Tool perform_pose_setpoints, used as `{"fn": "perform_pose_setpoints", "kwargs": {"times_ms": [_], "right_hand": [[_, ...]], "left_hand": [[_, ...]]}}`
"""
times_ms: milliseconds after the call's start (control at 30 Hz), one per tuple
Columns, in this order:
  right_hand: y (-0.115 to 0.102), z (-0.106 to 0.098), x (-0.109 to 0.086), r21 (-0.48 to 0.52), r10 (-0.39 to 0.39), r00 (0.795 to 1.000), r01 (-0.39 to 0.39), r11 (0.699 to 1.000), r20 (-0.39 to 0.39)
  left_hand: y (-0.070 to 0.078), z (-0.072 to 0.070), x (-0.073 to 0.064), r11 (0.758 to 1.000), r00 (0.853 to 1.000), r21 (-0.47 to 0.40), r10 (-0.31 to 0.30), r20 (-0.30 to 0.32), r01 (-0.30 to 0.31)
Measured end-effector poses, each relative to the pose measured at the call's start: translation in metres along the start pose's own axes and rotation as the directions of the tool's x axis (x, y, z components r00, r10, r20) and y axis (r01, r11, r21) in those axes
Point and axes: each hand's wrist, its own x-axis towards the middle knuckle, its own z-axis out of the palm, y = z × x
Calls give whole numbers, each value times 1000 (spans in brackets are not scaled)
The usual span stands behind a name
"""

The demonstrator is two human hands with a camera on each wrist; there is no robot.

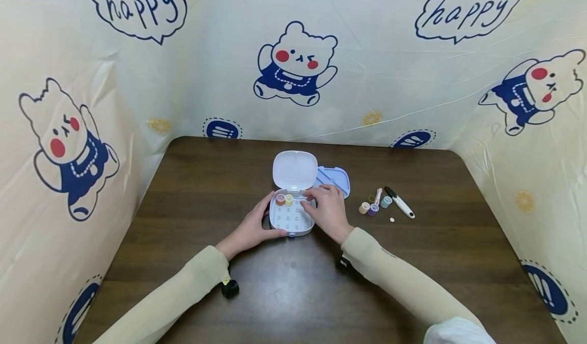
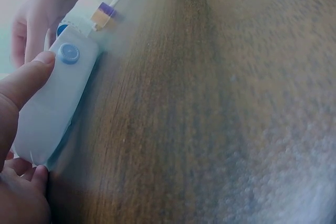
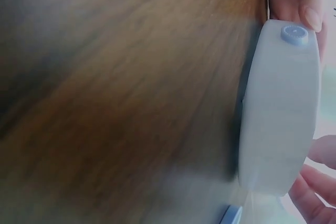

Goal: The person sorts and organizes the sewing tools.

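A small white sewing case (image 1: 291, 219) stands on the table with its lid (image 1: 295, 169) raised. Inside are rows of short pegs, and an orange thread spool (image 1: 280, 199) and a yellow one (image 1: 289, 199) sit side by side at the back left. My left hand (image 1: 252, 228) grips the case from its left side, thumb along the front near the blue latch (image 2: 69, 53). Bent over the back right of the case is my right hand (image 1: 327, 209), its thumb and fingertips at the inside. Whether something small is between those fingertips is hidden.
Behind the case at right lies a blue tray (image 1: 339, 178). Farther right on the table are a beige spool (image 1: 364, 208), a purple spool (image 1: 373, 209), a teal spool (image 1: 387, 202), a black-and-white pen-shaped tool (image 1: 402, 205) and a tiny white piece (image 1: 392, 220).
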Motion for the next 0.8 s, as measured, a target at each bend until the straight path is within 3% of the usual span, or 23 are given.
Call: {"fn": "perform_pose_setpoints", "kwargs": {"times_ms": [167, 467, 800], "right_hand": [[6, -5, -4, 16, -8, 1000, 8, 1000, 1], [23, -14, -14, 1, -49, 996, 49, 999, -74], [36, -31, -24, 36, -6, 998, 9, 999, -68]], "left_hand": [[1, 0, 0, 1000, 1000, 3, -9, 6, 9], [2, 0, 0, 1000, 1000, 1, -22, 11, 22], [3, -1, -1, 1000, 1000, 4, -27, 11, 27]]}}
